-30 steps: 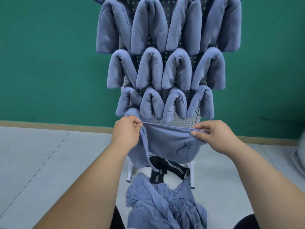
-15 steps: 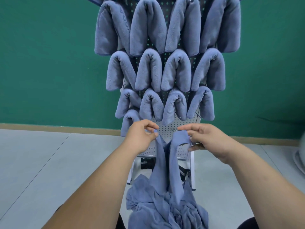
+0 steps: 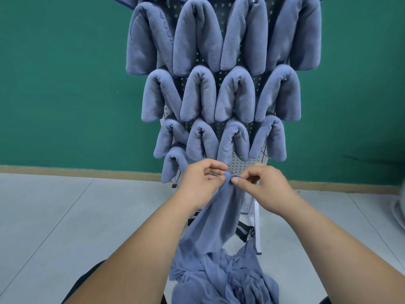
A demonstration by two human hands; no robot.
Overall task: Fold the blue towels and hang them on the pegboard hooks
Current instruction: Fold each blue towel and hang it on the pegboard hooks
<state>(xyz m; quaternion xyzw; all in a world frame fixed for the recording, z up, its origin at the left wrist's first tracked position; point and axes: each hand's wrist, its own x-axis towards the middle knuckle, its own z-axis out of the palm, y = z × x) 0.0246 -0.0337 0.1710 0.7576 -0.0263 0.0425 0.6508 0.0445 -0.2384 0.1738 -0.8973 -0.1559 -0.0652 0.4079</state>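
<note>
Low in front of the pegboard [image 3: 241,166], we hold one blue towel [image 3: 221,216] gathered at its top edge, our two hands meeting close together. Our left hand [image 3: 200,185] pinches the bunched edge between thumb and forefinger, the other fingers loosely curled. Our right hand [image 3: 267,189] pinches the same edge just beside it, thumb and forefinger closed on a thin fold of hem. From the pinch the towel hangs in a narrow drape between our forearms, and its lower end runs into the heap of loose blue towels [image 3: 223,279] at the bottom of the view. Above our hands, folded towels [image 3: 197,95] hang over hooks in rows of four, with a single towel [image 3: 173,165] lower left, just beside our left hand. Behind stands a green wall [image 3: 65,84] over a pale floor [image 3: 65,216].
</note>
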